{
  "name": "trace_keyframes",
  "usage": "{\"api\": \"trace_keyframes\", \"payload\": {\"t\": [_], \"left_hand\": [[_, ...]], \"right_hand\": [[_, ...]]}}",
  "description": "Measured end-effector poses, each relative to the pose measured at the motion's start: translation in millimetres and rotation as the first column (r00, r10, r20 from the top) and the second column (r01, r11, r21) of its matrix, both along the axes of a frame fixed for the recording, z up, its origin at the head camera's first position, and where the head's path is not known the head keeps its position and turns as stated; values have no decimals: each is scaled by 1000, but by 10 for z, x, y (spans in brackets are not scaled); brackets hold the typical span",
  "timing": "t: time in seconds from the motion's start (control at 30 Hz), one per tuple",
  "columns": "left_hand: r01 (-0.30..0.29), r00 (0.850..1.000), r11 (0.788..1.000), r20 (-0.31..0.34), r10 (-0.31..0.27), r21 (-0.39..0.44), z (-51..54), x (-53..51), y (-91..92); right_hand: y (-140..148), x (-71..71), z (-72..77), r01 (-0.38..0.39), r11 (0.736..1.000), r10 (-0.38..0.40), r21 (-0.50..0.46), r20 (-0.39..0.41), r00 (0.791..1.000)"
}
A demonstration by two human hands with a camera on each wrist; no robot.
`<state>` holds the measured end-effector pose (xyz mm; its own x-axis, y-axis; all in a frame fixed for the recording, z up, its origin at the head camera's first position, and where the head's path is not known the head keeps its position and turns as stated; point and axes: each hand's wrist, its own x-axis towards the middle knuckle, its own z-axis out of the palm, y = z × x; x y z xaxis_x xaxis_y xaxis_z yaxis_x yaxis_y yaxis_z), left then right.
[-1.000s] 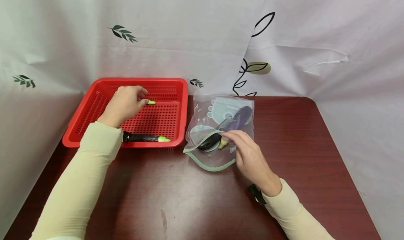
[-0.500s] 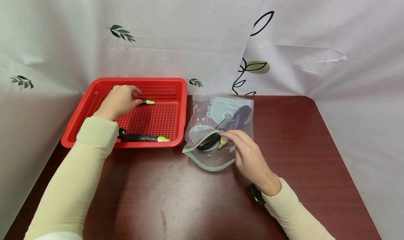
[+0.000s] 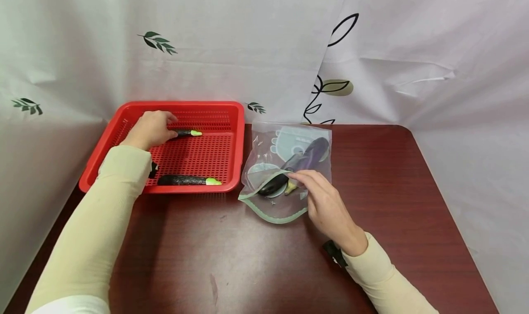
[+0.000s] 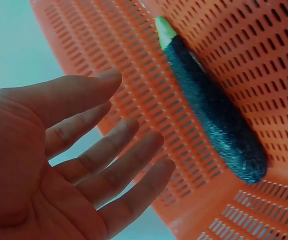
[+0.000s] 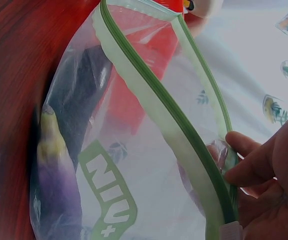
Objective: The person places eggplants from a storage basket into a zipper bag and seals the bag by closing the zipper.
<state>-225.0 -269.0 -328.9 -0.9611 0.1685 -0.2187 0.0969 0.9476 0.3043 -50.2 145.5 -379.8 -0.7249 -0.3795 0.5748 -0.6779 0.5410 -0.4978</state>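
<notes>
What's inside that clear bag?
The clear bag holds a purple eggplant and a blackish vegetable. From above, the right hand covers part of the bag, so what lies beneath it is hidden.

From the person's head, the widest view looks forward and down across the tabletop (image 3: 392, 190), taking in the basket (image 3: 239, 144), the bag (image 3: 285, 142) and the leaf-print curtain (image 3: 227, 61) behind. The left wrist camera peers in close past the palm of the left grip (image 4: 53, 185) at the basket, which the head view shares. The right wrist camera, low and tilted so the tabletop runs down its left edge, faces the bag's mouth close beside the right grip (image 5: 271, 165); the head view shows both.
</notes>
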Motion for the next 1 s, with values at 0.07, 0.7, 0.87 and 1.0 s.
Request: {"api": "trace_keyframes", "payload": {"t": [0.07,0.7,0.87,1.0], "left_hand": [[-7,1000,1000,12,7,-10,-26,-20,-18],[-52,996,998,71,53,-16,-271,-89,-276],[-60,995,998,78,62,-34,-328,-137,-291],[-36,997,997,68,40,-68,-359,-169,-314]], "right_hand": [[0,-2,1,0,1000,0,3,1,1000],[-10,-8,-7,0,1000,-1,20,9,1000],[-4,-9,-20,10,1000,-10,21,-7,1000],[3,-9,-19,17,1000,-17,25,15,1000]]}}
